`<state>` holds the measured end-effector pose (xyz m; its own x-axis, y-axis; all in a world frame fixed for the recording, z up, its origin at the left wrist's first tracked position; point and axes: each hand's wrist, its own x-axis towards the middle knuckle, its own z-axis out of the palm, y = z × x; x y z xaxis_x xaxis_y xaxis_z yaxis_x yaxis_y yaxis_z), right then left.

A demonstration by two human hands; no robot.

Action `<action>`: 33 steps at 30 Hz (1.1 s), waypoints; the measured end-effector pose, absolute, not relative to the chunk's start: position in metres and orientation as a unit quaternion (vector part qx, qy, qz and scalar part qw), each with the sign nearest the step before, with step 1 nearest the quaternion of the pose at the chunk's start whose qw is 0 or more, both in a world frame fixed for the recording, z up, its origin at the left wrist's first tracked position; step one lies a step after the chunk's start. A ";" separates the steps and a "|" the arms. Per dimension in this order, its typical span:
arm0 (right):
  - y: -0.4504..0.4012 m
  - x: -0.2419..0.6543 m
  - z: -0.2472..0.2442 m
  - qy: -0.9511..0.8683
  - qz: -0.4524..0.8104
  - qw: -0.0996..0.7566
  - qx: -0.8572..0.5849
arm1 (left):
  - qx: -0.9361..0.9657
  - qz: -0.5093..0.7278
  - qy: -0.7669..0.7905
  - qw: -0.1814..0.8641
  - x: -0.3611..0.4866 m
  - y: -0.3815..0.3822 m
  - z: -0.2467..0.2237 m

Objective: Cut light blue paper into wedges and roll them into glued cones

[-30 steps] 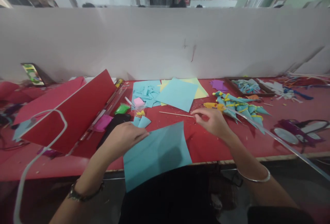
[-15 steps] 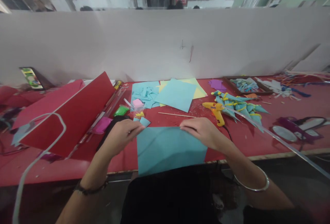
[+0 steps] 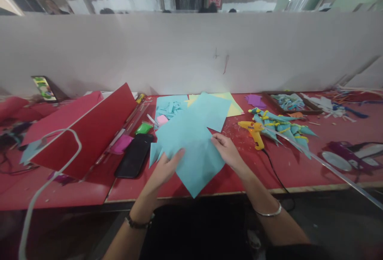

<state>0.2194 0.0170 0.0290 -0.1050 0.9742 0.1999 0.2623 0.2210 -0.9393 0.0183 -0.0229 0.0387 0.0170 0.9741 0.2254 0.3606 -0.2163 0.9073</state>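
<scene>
A light-blue sheet of paper (image 3: 194,148) is held up in front of me, turned so that one corner points down towards me. At its left edge my left hand (image 3: 164,168) is closed on it, thumb on top and the other fingers partly hidden underneath. My right hand (image 3: 226,150) pinches the right edge between thumb and fingers. A small folded blue paper piece (image 3: 154,152) shows just beyond my left fingers. Behind the held sheet lies another blue sheet (image 3: 220,110), partly covered by it, over yellow paper (image 3: 236,106).
A black phone (image 3: 134,158) lies left, beside pink (image 3: 122,144) and green packets (image 3: 143,128). A red board (image 3: 89,132) leans further left. Rightward are a yellow glue gun (image 3: 253,132) with its cord, blue paper cones (image 3: 281,128) and a tray (image 3: 311,112). A white partition (image 3: 191,52) stands behind.
The blue sheet has been lifted and turned from lying straight at the table's front edge to corner-down. My hands have moved to its sides, and the black phone is uncovered.
</scene>
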 end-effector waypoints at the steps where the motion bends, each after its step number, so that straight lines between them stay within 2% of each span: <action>1: 0.015 0.216 0.028 -0.635 0.338 0.481 -0.501 | 0.606 0.472 0.542 0.340 0.024 -0.023 0.044; 4: 0.002 0.204 0.031 -0.644 0.164 0.544 -0.512 | 0.573 0.504 0.543 0.350 0.038 -0.025 0.056; 5: -0.004 0.201 0.033 -0.666 0.155 0.541 -0.490 | 0.575 0.509 0.534 0.354 0.042 -0.026 0.058; 10: -0.027 0.188 0.050 -0.776 0.318 0.427 -0.338 | 0.603 0.519 0.463 0.391 0.051 -0.037 0.064; 18: -0.031 0.193 0.058 -0.747 0.440 0.415 -0.277 | 0.677 0.460 0.357 0.450 0.039 -0.036 0.071; 22: -0.029 0.193 0.059 -0.731 0.483 0.411 -0.250 | 0.690 0.457 0.338 0.449 0.037 -0.031 0.072; 28: -0.027 0.196 0.059 -0.740 0.462 0.424 -0.245 | 0.726 0.440 0.327 0.416 0.036 -0.028 0.068; 33: -0.024 0.197 0.063 -0.749 0.354 0.467 -0.310 | 0.761 0.450 0.367 0.288 0.034 -0.030 0.070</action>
<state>0.1972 -0.0241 0.0631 -0.3716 0.7949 0.4796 0.1333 0.5570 -0.8198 0.0338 -0.0299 0.0705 0.3256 0.8187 0.4730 0.3004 -0.5639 0.7693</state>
